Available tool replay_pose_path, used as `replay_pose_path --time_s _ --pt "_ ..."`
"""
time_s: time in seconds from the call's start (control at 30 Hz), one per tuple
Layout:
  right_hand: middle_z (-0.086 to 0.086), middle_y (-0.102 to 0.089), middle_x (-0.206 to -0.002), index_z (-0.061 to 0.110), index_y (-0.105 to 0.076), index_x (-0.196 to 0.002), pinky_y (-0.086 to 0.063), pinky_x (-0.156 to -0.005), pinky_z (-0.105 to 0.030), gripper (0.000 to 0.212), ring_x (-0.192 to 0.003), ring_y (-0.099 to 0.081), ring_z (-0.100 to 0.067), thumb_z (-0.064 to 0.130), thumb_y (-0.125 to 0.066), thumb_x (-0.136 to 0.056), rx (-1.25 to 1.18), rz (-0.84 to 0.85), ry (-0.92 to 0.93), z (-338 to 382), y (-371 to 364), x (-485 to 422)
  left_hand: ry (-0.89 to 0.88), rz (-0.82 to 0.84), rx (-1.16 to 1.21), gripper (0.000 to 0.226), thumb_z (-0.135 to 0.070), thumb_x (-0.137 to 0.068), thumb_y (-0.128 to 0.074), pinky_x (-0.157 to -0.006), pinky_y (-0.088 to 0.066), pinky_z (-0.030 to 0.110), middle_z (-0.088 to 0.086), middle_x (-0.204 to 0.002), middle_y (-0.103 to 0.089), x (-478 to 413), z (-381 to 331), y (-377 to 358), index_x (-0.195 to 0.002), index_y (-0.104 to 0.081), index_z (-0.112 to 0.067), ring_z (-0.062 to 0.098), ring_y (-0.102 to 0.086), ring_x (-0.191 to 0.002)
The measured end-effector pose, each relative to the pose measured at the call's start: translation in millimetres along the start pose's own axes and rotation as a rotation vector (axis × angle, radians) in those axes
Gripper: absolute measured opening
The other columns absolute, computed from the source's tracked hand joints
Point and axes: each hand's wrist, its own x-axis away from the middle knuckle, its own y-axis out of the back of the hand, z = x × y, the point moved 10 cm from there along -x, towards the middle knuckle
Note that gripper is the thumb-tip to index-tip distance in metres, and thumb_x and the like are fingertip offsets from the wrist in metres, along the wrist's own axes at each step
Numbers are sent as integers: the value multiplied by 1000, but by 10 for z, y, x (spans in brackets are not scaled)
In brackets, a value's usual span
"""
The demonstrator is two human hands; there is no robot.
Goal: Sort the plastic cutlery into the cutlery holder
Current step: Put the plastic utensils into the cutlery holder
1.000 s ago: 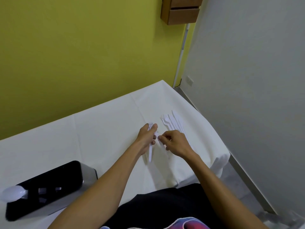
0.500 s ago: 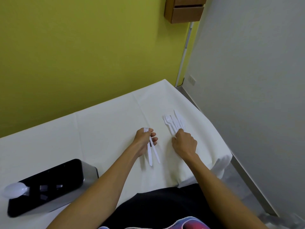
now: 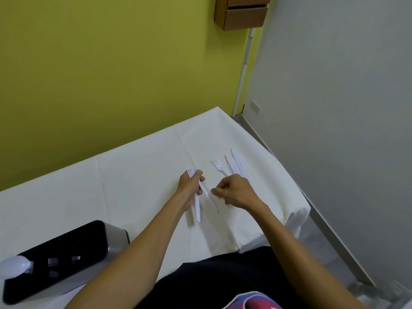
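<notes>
Forks (image 3: 197, 209) in left hand (image 3: 189, 186), right hand (image 3: 236, 193) curled

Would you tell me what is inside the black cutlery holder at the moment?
A white spoon sticks out of one end of the cutlery holder, bowl up. The other slots look dark, and their depths are hidden.

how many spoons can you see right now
1: a white spoon, its bowl sticking out at the left end of the black cutlery holder. More may be hidden inside it.
</notes>
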Motion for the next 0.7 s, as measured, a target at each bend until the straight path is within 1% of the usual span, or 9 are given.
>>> replay_pose_path --time_s 0.07,0.13,0.23,0.3,0.43,0.5,0.57,0.63,0.7 --pt "3 -68 -105 21 -69 -109 -53 -79 -32 26 -96 -67 -20 36 -65 -89 140 -198 -54 -128 206 -75 3 0 -6 10 -18 -100 -54 -55 -41 26 4 -83 -59 -3 0 11 -102 -59 -9 17 -47 -65" --pt "-3 -61 -113 17 -59 -118 -48 -80 -35 29 -101 -62 -27 31 -59 -92 304 -260 -95 -207 267 -121 19 2 5 8 -16 -99 -54 -59 -45 27 2 -77 -58 6 21 22 -101 -58 -9 16 -51 -64" --pt "-5 -62 -88 10 -57 -91 -40 -60 -29 9 -80 -60 -29 16 -52 -87 398 -206 -121 -247 166 -156 55 30 97 7 -14 -100 -53 -66 -55 31 5 -74 -58 28 62 9 -103 -57 -8 18 -60 -64" --pt "-4 -59 -74 10 -57 -78 -37 -53 -27 7 -71 -59 -27 15 -55 -82 338 -158 -145 -290 103 -154 57 32 151 9 -15 -101 -53 -63 -59 32 7 -77 -58 37 54 20 -105 -55 -7 20 -63 -64" --pt "-5 -72 -75 10 -72 -79 -53 -59 -29 17 -65 -66 -16 25 -66 -85 -45 -69 -85 -198 -5 -59 25 -26 100 26 -33 -101 -57 -56 -52 26 6 -85 -53 64 0 127 -105 -52 -8 16 -53 -63" --pt "-1 -73 -75 14 -75 -82 -49 -56 -20 19 -58 -63 -10 30 -67 -89 -207 19 -26 -41 -95 58 4 -38 28 40 -52 -96 -58 -60 -50 30 5 -89 -56 84 -52 142 -107 -52 -14 18 -51 -68" --pt "9 -68 -70 19 -76 -85 -46 -62 -21 20 -59 -62 -9 33 -65 -92 -246 131 3 87 -210 174 -22 -30 -29 44 -62 -92 -55 -68 -51 35 1 -91 -60 116 -117 111 -107 -51 -21 20 -54 -74" --pt "15 -62 -62 20 -75 -84 -45 -67 -24 20 -62 -58 -12 34 -63 -93 -248 229 20 172 -318 262 -70 -10 -86 40 -58 -95 -55 -76 -52 36 -3 -95 -66 151 -193 73 -107 -57 -20 17 -58 -77" --pt "15 -60 -60 22 -75 -83 -44 -69 -26 21 -63 -53 -14 36 -64 -93 -263 273 28 224 -377 324 -130 11 -76 32 -45 -99 -56 -73 -52 33 -1 -93 -69 187 -255 48 -105 -62 -14 13 -59 -71"
